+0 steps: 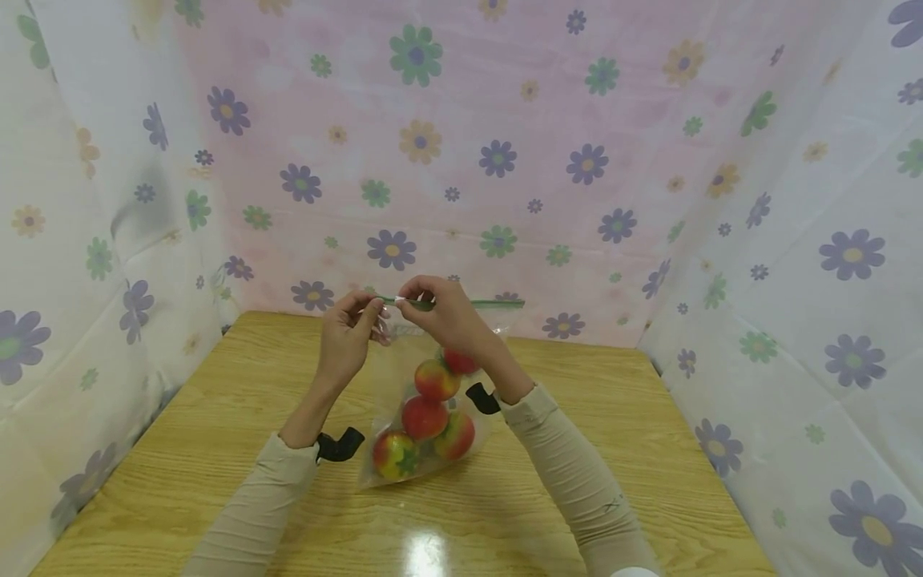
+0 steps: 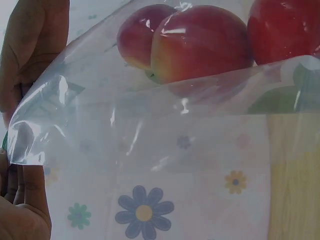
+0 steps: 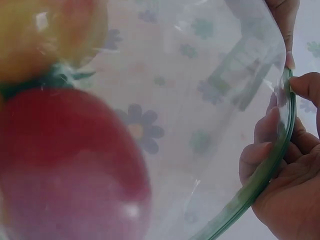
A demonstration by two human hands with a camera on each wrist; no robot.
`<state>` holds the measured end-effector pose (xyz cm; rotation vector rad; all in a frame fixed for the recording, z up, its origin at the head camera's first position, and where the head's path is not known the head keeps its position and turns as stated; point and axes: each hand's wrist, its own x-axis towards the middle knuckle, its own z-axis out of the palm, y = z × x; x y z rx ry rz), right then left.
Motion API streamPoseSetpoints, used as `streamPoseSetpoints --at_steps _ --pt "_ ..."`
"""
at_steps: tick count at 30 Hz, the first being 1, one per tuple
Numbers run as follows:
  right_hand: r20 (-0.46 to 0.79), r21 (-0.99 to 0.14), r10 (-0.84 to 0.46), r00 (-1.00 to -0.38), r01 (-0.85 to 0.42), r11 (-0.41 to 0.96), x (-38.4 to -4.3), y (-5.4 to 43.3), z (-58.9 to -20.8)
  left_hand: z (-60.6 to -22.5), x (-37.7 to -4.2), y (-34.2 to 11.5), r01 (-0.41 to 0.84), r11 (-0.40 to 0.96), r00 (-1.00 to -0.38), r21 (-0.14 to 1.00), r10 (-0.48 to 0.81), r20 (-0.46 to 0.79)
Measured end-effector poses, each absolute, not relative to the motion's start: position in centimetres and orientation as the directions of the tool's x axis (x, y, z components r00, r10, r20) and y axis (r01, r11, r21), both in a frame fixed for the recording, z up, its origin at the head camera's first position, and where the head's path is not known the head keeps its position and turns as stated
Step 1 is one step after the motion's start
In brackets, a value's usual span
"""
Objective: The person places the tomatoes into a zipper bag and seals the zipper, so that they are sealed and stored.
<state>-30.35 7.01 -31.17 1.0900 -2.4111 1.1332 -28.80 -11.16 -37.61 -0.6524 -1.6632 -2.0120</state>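
A clear zip bag with a green zip strip along its top hangs upright over the table. Inside it lie several red-and-yellow tomato-like fruits, some with green leafy tops. My left hand pinches the bag's top left corner between thumb and fingers. Close beside it, my right hand pinches the zip strip at a small white piece. In the right wrist view, the zip strip curves past the fingers. The right hand and forearm partly cover one upper fruit in the head view.
Below the bag is a wood-grain table. Flower-printed cloth hangs behind it and on both sides. A black wrist mount sticks out from the left sleeve, and another mount from the right, close to the bag.
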Motion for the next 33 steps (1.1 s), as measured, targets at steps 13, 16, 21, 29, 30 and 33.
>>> streamPoseSetpoints --at_steps 13,16,21,29,30,33 --pt "0.529 -0.547 -0.515 -0.675 -0.735 0.401 -30.7 7.9 -31.4 -37.8 -28.8 -11.8 0.603 -0.158 -0.797 0.782 -0.071 0.6" --pt "0.527 -0.547 -0.516 -0.676 -0.734 0.403 -30.7 8.1 -31.5 -37.9 -28.7 -12.0 0.605 -0.148 -0.796 0.783 -0.073 0.601" --pt "0.527 -0.548 -0.517 -0.675 -0.735 0.4 -30.7 8.4 -31.5 -38.0 -28.6 -12.2 0.609 -0.138 -0.793 0.781 -0.085 0.603" --pt "0.539 -0.541 -0.511 -0.67 -0.74 0.399 -30.9 8.7 -31.9 -38.1 -28.6 -12.2 0.608 -0.158 -0.794 0.778 -0.102 0.6" --pt "0.541 -0.541 -0.51 -0.669 -0.741 0.398 -30.9 8.7 -31.9 -38.1 -28.6 -12.2 0.609 -0.165 -0.793 0.776 -0.103 0.6" --pt "0.549 -0.541 -0.508 -0.663 -0.746 0.389 -30.9 8.7 -32.0 -38.1 -28.6 -12.1 0.609 -0.195 -0.792 0.769 -0.103 0.601"
